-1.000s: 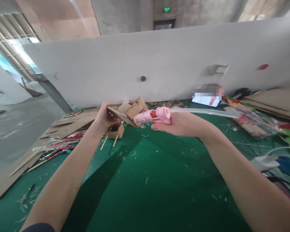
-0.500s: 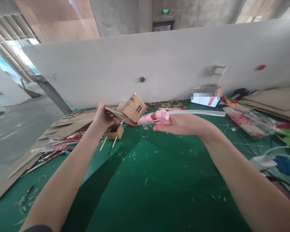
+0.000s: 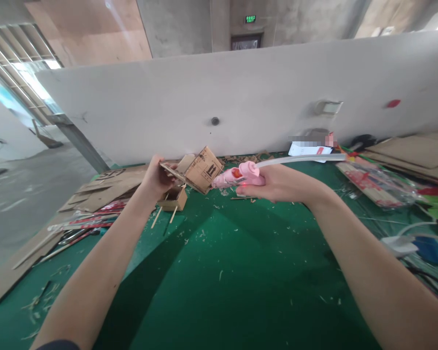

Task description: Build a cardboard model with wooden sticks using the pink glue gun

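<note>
My left hand (image 3: 157,179) is closed on one edge of a folded cardboard piece (image 3: 203,169), which is tilted above the green table and has printed arrows on its side. My right hand (image 3: 277,183) grips a pink hot glue gun (image 3: 241,176). A clear glue stick (image 3: 302,159) sticks out of the gun's rear toward the right. The gun's nozzle end is at the cardboard piece's lower right edge; whether it touches I cannot tell. Just below my left hand stands a small open cardboard box (image 3: 174,198) with wooden sticks at its base.
Flat cardboard sheets (image 3: 105,192) and packaged tools (image 3: 82,226) lie at the left. Cardboard scraps (image 3: 253,158) line the white partition (image 3: 168,102). On the right are a plastic-wrapped pack (image 3: 375,184), a white power strip (image 3: 399,246) with cables, and more cardboard (image 3: 416,153).
The glue gun and my right hand have shifted slightly right, with the glue stick's rear end raised. The cardboard piece has moved a little right and down.
</note>
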The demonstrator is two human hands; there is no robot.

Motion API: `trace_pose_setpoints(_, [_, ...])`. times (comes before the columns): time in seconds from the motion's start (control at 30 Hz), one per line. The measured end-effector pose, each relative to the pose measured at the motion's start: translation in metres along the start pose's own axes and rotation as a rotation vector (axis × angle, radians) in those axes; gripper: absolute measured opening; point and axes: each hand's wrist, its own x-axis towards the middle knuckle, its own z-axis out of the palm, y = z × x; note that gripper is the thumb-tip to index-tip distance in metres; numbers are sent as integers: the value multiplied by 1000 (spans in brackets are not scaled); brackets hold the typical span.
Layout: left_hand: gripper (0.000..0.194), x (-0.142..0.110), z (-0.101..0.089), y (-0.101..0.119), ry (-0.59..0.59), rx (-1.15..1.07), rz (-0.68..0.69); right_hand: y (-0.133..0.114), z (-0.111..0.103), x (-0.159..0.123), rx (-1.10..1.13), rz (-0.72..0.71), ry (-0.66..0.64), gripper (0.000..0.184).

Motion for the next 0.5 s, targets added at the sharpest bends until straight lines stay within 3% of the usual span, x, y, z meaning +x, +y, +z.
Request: trace_pose_setpoints(0.5, [20,-5,1,0,-23,24,-27,22,-5,1,-102,78,101,49])
